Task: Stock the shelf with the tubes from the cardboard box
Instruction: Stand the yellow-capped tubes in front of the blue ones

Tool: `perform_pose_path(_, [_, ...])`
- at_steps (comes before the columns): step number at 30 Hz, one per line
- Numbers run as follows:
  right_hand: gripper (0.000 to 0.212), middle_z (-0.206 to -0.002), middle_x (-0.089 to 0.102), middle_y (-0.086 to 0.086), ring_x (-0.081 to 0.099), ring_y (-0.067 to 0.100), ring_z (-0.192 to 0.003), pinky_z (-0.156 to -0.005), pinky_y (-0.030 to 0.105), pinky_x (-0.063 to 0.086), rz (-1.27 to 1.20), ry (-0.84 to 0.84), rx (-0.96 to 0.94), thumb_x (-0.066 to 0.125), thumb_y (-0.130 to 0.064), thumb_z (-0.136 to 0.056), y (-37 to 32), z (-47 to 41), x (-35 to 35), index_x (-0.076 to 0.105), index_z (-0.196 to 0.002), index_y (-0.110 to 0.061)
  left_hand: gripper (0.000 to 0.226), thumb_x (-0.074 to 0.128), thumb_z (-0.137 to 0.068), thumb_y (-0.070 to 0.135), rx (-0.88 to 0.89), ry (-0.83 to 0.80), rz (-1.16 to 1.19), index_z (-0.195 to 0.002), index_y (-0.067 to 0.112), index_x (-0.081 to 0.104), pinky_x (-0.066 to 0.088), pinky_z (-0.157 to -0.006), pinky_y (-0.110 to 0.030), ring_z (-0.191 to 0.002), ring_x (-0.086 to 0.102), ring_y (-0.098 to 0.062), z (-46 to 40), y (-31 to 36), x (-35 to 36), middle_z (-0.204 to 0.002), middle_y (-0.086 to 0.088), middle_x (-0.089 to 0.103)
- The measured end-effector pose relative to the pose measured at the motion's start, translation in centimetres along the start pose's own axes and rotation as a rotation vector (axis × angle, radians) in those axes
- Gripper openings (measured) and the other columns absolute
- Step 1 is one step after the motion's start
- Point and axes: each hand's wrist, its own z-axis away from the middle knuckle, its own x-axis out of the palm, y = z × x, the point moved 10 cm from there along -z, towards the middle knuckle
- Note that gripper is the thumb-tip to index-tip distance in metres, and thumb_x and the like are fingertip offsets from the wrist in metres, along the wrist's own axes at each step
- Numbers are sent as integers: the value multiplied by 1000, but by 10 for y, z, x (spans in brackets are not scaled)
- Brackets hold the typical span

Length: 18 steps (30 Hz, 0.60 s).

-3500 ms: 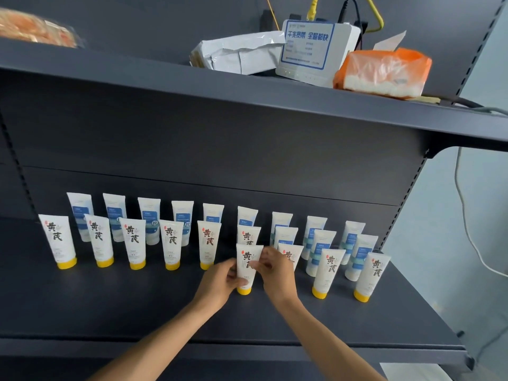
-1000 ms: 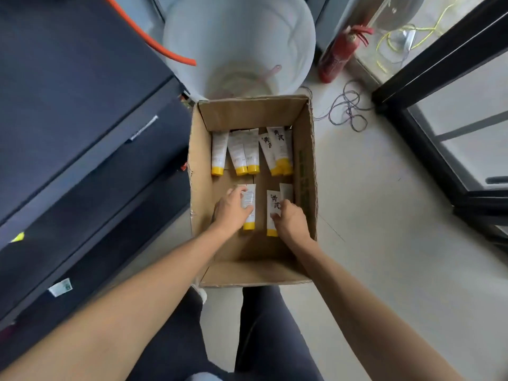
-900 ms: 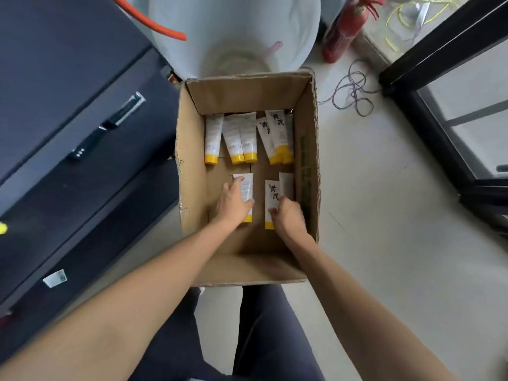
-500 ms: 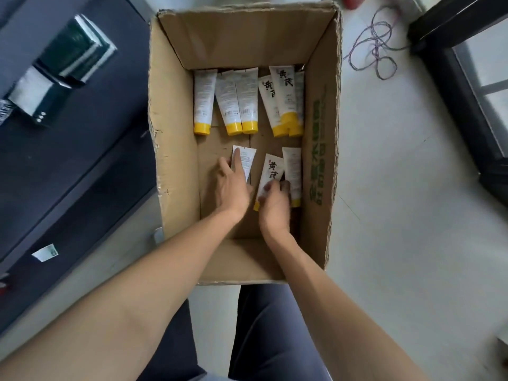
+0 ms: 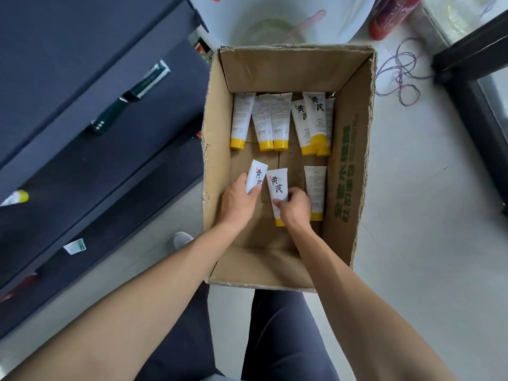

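Dark blue-grey shelf boards run along the left of the cardboard box, which stands open on the pale floor with its brown walls upright. Inside the box, toward its far wall, a row of white tubes with yellow caps lies flat, caps pointing toward the person; the ones at the right of that row overlap. Nearer the person, left of the box's middle, the left hand grips one tube, fingers curled round its lower part so the printed end sticks up and away. Just to the right of it, the right hand pinches a second tube between thumb and fingertips, its yellow cap showing below the hand. The two held tubes nearly touch. Right of those, close to the box's right wall, a third tube lies flat on the box bottom, back side up. Beyond the box's far wall stands a white bucket.
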Motion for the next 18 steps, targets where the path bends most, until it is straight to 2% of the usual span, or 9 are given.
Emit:
perform_pose_path(5, [30, -109, 68, 2, 64, 17, -98, -78, 35, 55, -129, 31, -109, 74, -11, -84, -28, 32, -28, 57, -107, -13, 21, 64, -91, 35, 70, 16, 83, -100, 16, 61, 55, -75, -40, -89, 66, -25, 24, 21, -33, -102, -1, 71])
perform_pose_path(8, [29, -107, 67, -4, 63, 10, -96, -84, 38, 58, -203, 46, -209, 74, -13, -84, -53, 61, -52, 55, -106, -17, 26, 64, -93, 37, 107, 43, 71, -110, 17, 65, 49, -68, -29, -90, 64, -18, 47, 41, -60, -104, 7, 69])
perform_pose_path(11, [29, -102, 64, -10, 64, 8, -95, -84, 36, 58, -275, 54, -326, 75, -15, -84, -83, 93, -78, 57, -107, -16, 26, 68, -92, 33, 160, 44, 156, -113, 18, 67, 46, -62, -22, -89, 66, -14, 71, 59, -86, -107, 6, 72])
perform_pose_path(15, [31, -104, 68, -6, 67, 9, -96, -86, 34, 59, -392, 38, -433, 76, -10, -82, -121, 140, -109, 59, -107, -12, 32, 74, -80, 41, 217, 83, 265, -110, 29, 69, 61, -75, -39, -89, 72, -8, 106, 77, -132, -103, 11, 76])
perform_pose_path(18, [32, -109, 71, 0, 70, 14, -99, -87, 39, 59, -439, 24, -534, 77, -10, -82, -153, 176, -131, 62, -110, -10, 39, 75, -75, 44, 297, 133, 318, -111, 31, 70, 63, -74, -40, -89, 72, -4, 134, 95, -172, -105, 13, 75])
